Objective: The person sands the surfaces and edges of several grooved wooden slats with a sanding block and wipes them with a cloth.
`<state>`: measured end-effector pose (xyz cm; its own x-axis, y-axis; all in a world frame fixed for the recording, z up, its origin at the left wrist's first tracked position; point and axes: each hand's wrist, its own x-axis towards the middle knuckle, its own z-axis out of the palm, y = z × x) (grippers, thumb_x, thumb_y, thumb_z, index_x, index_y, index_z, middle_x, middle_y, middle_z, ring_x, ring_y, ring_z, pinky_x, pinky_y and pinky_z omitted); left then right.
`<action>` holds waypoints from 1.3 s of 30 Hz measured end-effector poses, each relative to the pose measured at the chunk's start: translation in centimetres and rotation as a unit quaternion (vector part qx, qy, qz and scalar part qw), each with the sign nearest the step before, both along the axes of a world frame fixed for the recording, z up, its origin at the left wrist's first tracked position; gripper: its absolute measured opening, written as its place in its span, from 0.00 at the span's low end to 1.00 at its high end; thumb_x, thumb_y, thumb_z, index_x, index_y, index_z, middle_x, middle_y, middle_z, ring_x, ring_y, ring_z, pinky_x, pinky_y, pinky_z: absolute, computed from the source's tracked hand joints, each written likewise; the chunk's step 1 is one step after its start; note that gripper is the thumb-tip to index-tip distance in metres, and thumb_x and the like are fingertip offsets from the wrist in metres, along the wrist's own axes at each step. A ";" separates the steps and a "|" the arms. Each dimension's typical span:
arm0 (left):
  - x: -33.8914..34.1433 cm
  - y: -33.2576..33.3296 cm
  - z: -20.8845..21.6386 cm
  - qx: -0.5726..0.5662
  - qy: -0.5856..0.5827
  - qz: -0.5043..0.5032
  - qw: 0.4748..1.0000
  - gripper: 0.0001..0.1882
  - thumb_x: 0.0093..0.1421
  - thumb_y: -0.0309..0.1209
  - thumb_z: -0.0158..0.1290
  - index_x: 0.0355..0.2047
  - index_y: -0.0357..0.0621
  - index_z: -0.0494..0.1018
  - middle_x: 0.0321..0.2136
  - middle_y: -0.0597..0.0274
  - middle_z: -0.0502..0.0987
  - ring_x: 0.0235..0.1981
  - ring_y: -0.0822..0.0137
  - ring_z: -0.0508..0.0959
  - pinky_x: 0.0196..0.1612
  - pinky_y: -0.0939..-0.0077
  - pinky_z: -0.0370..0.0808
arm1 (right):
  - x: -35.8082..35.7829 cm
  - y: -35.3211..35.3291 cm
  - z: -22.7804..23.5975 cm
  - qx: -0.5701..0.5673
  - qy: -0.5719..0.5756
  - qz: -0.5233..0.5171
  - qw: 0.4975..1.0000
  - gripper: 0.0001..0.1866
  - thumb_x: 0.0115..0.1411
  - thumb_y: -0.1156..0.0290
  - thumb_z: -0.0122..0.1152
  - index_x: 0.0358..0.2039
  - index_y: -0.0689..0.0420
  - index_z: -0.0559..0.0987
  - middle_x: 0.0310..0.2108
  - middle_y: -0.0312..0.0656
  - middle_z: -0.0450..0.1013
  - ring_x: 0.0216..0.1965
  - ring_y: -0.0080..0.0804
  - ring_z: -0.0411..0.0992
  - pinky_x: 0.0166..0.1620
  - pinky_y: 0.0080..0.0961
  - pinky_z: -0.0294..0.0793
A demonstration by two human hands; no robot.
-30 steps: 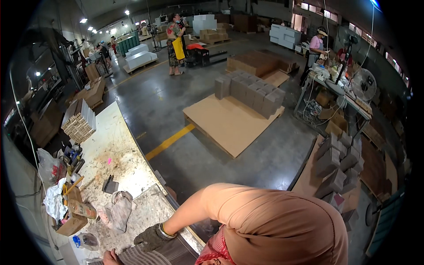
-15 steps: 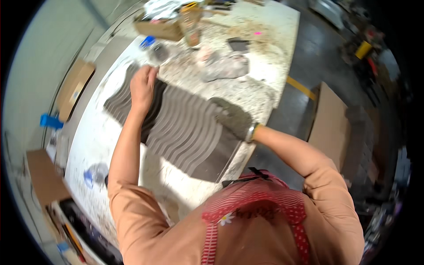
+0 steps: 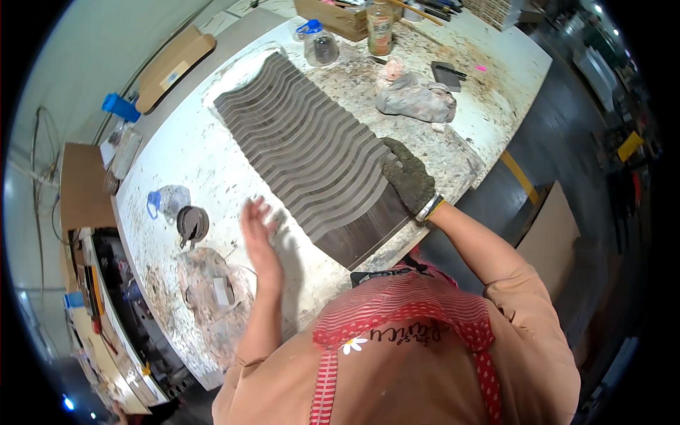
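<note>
A long grey panel with wavy raised stripes lies slantwise on the white table, with a plain dark strip at its near end. My right hand, in a dirty dark glove, lies on the panel's right edge near that strip, fingers laid against the surface. Bare, my left hand hovers left of the panel's near part, fingers apart and nothing in them. Left of it stand a small round tin with dark contents and a clear bottle with a blue handle.
A crumpled stained plastic bag lies at the table's near left. Beyond the panel are a blue-capped jug, an orange-labelled bottle, a cardboard box and a grey crumpled bundle. Cardboard leans past the right edge.
My left hand has come back from the panel's far part toward me and now hangs beside it with fingers apart. The right glove stays on the right edge. The view has shifted.
</note>
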<state>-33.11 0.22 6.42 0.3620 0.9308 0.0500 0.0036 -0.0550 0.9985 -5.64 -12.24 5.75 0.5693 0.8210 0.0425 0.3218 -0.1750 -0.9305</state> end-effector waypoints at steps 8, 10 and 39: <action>3.8 -11.8 -2.7 -0.076 0.098 -0.010 0.992 0.47 0.52 0.23 0.57 0.66 0.36 0.40 0.63 0.44 0.54 0.62 0.56 0.58 0.63 0.66 0.56 | 2.3 0.7 -1.1 0.025 0.034 0.077 0.996 0.26 0.63 0.63 0.54 0.59 0.59 0.64 0.51 0.52 0.70 0.46 0.42 0.73 0.49 0.31 0.72; 5.1 -12.0 -2.9 -0.044 0.128 0.037 0.990 0.46 0.51 0.23 0.58 0.65 0.35 0.42 0.60 0.43 0.57 0.60 0.55 0.61 0.62 0.66 0.58 | 4.0 1.3 -4.0 0.012 0.074 0.057 0.995 0.25 0.65 0.64 0.50 0.60 0.58 0.62 0.51 0.53 0.70 0.49 0.41 0.72 0.50 0.29 0.72; 5.6 -13.0 -3.4 -0.078 0.117 0.103 0.985 0.34 0.55 0.23 0.54 0.61 0.35 0.54 0.54 0.49 0.67 0.55 0.60 0.67 0.59 0.69 0.62 | 10.3 -1.3 -2.6 -0.060 0.155 0.215 0.962 0.23 0.63 0.61 0.54 0.55 0.60 0.70 0.52 0.45 0.72 0.51 0.37 0.72 0.52 0.29 0.71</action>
<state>-27.53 -12.77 3.03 0.1483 0.9755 -0.1624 0.2299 0.1257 0.9651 4.69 -13.51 3.18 0.1451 0.9722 -0.1840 0.0983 -0.1992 -0.9750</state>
